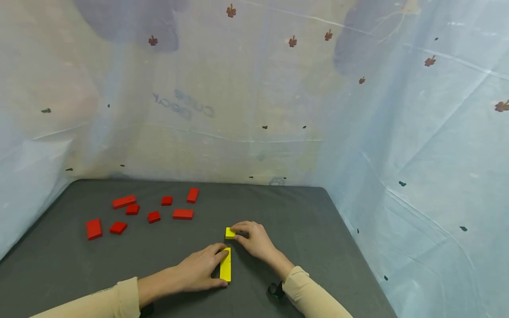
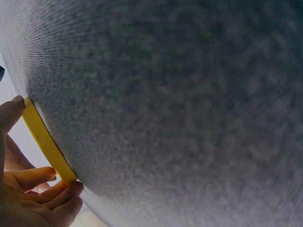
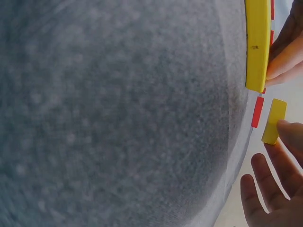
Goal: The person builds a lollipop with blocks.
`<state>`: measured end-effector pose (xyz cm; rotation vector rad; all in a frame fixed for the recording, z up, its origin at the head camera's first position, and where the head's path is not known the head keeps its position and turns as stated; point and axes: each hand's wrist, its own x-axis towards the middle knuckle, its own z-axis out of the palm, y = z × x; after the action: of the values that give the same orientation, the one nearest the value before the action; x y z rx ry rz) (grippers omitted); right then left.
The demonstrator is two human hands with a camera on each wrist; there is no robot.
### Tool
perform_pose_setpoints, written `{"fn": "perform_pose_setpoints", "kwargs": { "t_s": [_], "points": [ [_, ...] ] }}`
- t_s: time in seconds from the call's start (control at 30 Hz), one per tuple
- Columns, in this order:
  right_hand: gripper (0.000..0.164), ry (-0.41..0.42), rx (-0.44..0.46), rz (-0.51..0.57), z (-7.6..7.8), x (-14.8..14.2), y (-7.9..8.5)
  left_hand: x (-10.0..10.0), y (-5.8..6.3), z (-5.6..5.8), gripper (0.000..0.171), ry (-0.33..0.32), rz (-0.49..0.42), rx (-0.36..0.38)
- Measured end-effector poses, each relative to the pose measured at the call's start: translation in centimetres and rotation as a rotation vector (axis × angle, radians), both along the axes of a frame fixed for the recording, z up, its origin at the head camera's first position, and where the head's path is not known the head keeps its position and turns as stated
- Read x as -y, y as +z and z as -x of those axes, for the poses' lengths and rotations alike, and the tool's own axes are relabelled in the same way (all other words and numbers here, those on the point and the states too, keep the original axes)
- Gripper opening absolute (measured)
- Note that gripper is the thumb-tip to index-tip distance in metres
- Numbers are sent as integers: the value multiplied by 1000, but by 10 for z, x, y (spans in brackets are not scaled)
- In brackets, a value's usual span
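My left hand point(image 1: 200, 268) grips a long yellow block point(image 1: 225, 265) on the grey table, thumb at its near end and fingers at its far end. In the left wrist view, the same block point(image 2: 47, 144) spans between the thumb and the fingertips. Just beyond it, my right hand point(image 1: 254, 239) pinches a short yellow block point(image 1: 229, 233) between thumb and index finger. The right wrist view shows this short block point(image 3: 274, 121) raised off the table, with the other fingers point(image 3: 269, 182) spread apart. A small gap separates the two yellow blocks in the head view.
Several red blocks lie scattered at the back left of the table point(image 1: 318, 247), among them a long one point(image 1: 183, 214) and a small one point(image 1: 154, 217). Pale plastic sheeting point(image 1: 238, 88) hangs behind and along the sides. A black strap point(image 1: 275, 290) is by the right wrist.
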<state>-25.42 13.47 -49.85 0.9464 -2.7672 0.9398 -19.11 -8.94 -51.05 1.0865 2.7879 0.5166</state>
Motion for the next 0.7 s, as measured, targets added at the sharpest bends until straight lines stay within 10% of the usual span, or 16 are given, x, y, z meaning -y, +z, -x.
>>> {"fn": "perform_pose_setpoints", "kwargs": {
  "t_s": [0.7],
  "points": [
    [28, 50, 61, -100, 5, 13, -7, 9, 2, -11, 59, 38, -4, -98]
  ]
}}
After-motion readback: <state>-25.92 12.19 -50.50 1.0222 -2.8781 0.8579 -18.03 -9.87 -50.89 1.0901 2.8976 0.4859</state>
